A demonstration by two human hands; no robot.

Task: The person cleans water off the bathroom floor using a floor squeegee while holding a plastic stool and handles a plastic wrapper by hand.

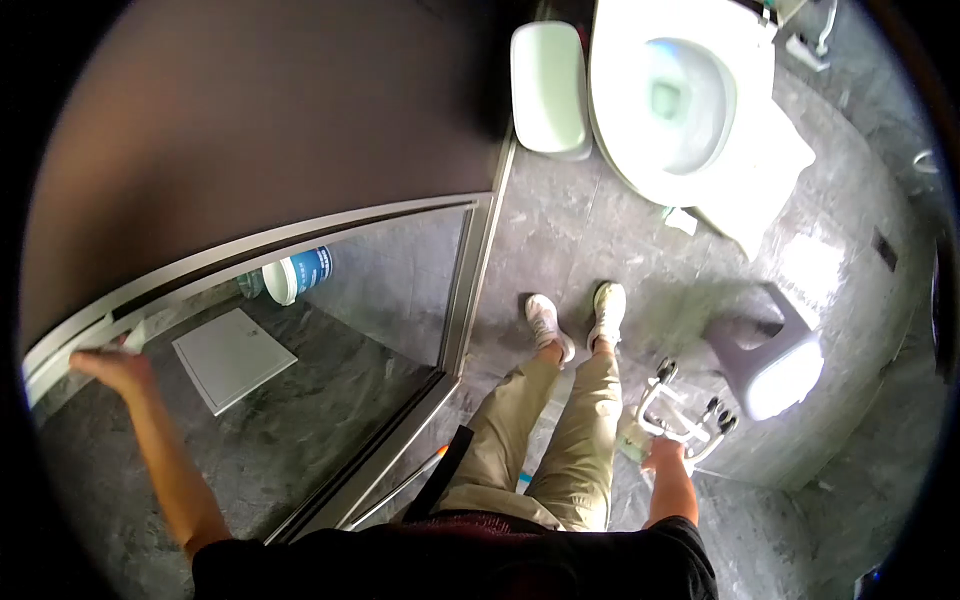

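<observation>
Far out to the left, my left hand [112, 370] is at the metal door frame [260, 238] of a glass partition, its fingers closed over the edge. Part of that grip is hard to see. At lower right, my right hand [664, 456] is closed on a white tubular frame with small dark caster wheels [688, 418]. A pale greenish object [632, 438], too unclear to name, is beside that hand. The grey plastic stool [770, 365] stands just beyond the wheeled frame.
A toilet [610, 150] with its bowl uncovered is at the top, beside a white lidded bin [548, 85]. Behind the glass are a white-and-blue bucket [308, 270] and a flat white panel [235, 360]. A long thin pole [395, 492] leans near my legs.
</observation>
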